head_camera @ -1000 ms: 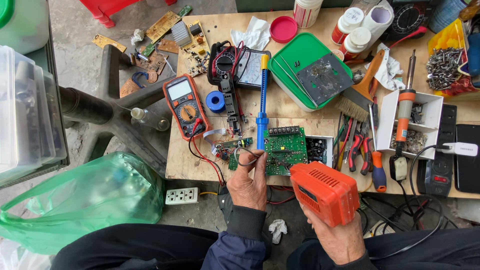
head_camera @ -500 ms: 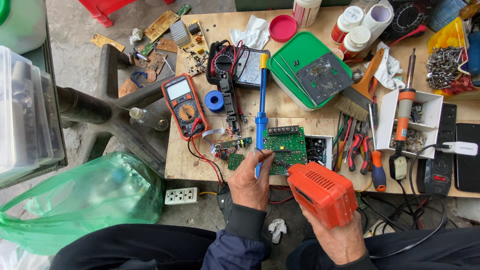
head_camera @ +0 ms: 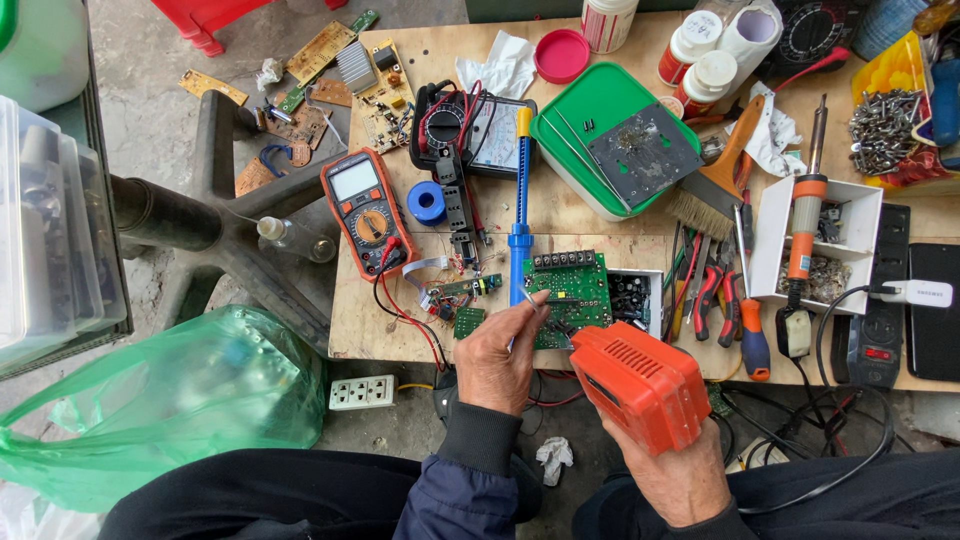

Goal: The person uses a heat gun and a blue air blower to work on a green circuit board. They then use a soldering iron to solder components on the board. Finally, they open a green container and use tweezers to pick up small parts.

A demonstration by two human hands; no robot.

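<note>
Currently we hold two items. Left hand [head_camera: 497,355]: fingers pinched on a thin wire [head_camera: 527,297], tip brought over the near edge of the green board [head_camera: 570,297] just ahead of it, so solder can be fed to a joint. Right hand [head_camera: 675,470]: closed round the grip of an orange gun [head_camera: 640,385], nose angled at the same spot on the board. Blue pump [head_camera: 519,235]: lying just beyond our left fingers, within quick reach. Multimeter [head_camera: 365,212]: further left, leads trailing toward the board. Pliers [head_camera: 710,290]: beyond our right hand, parked.
</note>
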